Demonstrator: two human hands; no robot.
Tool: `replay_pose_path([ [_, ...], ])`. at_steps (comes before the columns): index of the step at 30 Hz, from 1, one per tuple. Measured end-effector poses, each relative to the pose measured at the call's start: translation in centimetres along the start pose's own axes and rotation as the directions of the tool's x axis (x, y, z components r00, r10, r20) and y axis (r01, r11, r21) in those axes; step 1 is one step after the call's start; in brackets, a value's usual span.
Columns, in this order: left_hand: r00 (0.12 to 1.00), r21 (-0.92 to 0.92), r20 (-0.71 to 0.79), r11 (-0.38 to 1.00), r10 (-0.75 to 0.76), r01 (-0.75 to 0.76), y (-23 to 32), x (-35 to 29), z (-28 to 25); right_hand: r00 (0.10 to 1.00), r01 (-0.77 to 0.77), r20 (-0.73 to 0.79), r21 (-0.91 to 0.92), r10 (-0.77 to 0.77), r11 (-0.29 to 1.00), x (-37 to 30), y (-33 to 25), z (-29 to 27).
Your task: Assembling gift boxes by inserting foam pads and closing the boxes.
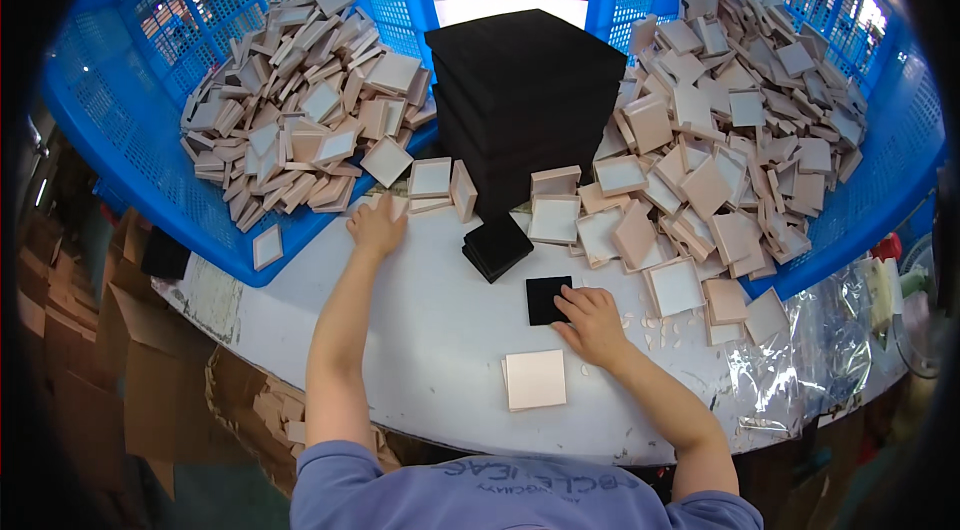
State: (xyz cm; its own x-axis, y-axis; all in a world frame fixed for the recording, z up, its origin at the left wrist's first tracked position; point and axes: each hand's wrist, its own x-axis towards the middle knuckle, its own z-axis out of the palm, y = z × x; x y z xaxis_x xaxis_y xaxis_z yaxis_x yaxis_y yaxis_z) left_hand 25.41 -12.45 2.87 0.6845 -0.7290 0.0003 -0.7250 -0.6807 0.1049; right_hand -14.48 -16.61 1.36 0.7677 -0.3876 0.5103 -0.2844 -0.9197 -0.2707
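Note:
My left hand (378,227) reaches to the far left of the table, its fingers closed at a pale pink box piece that they mostly cover. Beside it stand more shallow square box pieces (431,177), pink outside and white inside. My right hand (597,326) grips the right edge of a thin black square pad (543,301), thumb below and fingers on top. Just beyond that pad lies a small stack of black square pads (497,248). Closer to me, a closed-looking pale pink square box (535,380) rests flat, another edge showing under it.
Blue plastic baskets tipped toward me, one left (262,265) and one right (800,282), spill heaps of box pieces. A tall stack of black sheets (527,80) stands between them. Clear plastic bags (790,360) lie at the right. Cardboard boxes (160,370) stand below the table's left edge.

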Motion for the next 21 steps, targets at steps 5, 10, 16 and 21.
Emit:
replay_pose_path([
  [5, 0.976, -0.199, -0.04, 0.955, 0.215, -0.219, 0.0, -4.1, -4.7, 0.997, -0.007, -0.081, 0.016, 0.008, 1.0, 0.0, 0.8, 0.8],
  [10, 0.839, -0.885, -0.403, 0.078, 0.365, -0.459, 3.5, -11.7, -5.4, 0.906, -0.339, -0.124, 0.355, 0.404, 0.871, -0.4, 2.1, 1.2],
  [16, 0.606, -0.769, -0.351, 0.149, 0.714, -0.621, 8.5, -24.6, -0.9, 0.686, -0.356, -0.338, 0.616, 0.644, 0.702, 0.6, -1.6, -4.2],
  [21, 0.731, -0.722, -0.29, 0.36, 0.618, -0.59, 9.0, -26.6, 2.3, 0.976, 0.215, -0.058, 0.093, -0.21, 0.972, -2.4, -5.5, -5.3],
])
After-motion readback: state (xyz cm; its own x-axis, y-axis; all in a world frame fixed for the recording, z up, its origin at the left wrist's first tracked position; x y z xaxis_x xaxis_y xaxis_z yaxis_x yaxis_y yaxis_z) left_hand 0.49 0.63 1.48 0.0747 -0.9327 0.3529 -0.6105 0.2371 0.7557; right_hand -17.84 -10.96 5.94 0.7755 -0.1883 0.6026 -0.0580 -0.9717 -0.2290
